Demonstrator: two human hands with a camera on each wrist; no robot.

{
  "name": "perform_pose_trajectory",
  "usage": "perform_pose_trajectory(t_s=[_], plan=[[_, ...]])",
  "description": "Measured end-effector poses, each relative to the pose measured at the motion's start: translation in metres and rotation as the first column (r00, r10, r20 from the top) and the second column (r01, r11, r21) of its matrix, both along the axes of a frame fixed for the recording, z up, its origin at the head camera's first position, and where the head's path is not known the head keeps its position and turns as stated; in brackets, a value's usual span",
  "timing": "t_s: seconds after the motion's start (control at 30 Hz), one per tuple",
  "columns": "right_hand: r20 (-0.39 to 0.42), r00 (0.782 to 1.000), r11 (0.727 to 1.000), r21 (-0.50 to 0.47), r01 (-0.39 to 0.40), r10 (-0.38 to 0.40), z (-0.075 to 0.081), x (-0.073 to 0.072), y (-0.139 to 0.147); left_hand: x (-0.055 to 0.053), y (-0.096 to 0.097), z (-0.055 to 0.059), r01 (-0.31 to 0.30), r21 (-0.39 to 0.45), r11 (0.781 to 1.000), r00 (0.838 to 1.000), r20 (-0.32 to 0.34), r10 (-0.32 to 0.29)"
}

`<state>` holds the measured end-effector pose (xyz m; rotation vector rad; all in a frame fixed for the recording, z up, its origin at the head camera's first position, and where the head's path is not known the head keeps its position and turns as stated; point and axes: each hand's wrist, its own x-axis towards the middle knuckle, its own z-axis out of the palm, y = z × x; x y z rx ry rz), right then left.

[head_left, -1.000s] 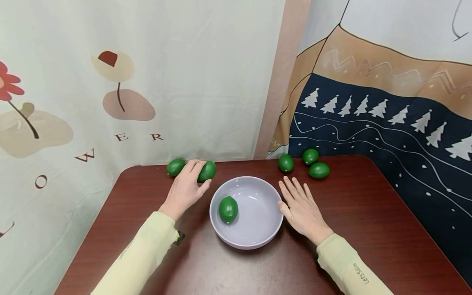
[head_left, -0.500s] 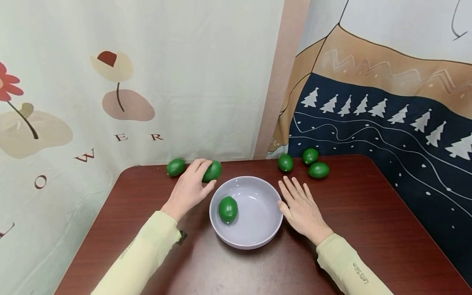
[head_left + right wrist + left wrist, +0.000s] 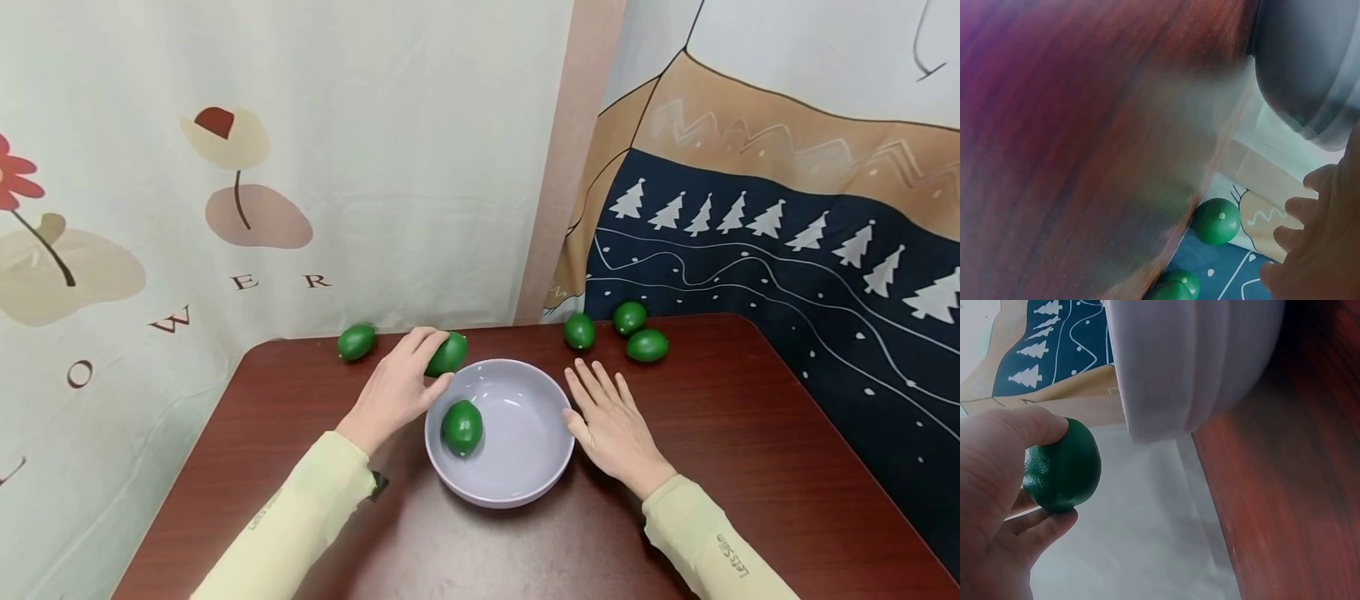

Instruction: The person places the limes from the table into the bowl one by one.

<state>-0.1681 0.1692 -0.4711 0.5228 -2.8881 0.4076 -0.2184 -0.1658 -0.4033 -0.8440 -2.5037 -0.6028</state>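
Observation:
My left hand [image 3: 397, 387] pinches a green lime [image 3: 447, 354] between thumb and fingers, at the far left rim of a pale lavender bowl [image 3: 525, 454]. In the left wrist view the same lime [image 3: 1066, 469] shows between thumb and fingertips, beside the bowl's outer wall [image 3: 1166, 369]. Another lime [image 3: 462, 427] lies inside the bowl, on its left side. My right hand [image 3: 615, 429] has its fingers spread straight, with the thumb right at the bowl's right rim. In the right wrist view its fingers [image 3: 1300, 240] sit below the bowl's side [image 3: 1310, 69].
One lime [image 3: 356, 342] lies at the back left of the dark red-brown table [image 3: 720, 450]. At the back right are three more: a lime [image 3: 579, 331], a lime [image 3: 629, 317] and a lime [image 3: 647, 345]. A printed curtain [image 3: 420, 167] hangs behind the table's back edge.
My left hand has moved right with the lime, from the back of the table to the bowl's far left rim. My right hand has stayed at the bowl.

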Motion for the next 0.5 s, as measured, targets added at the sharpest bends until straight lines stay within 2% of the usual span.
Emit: perform_pose_trajectory(t_s=[0.5], plan=[[-0.023, 1.000, 1.000, -0.002, -0.001, 0.001, -0.003, -0.001, 0.000, 0.006, 0.017, -0.001, 0.092, -0.032, 0.995, 0.996, 0.003, -0.092]])
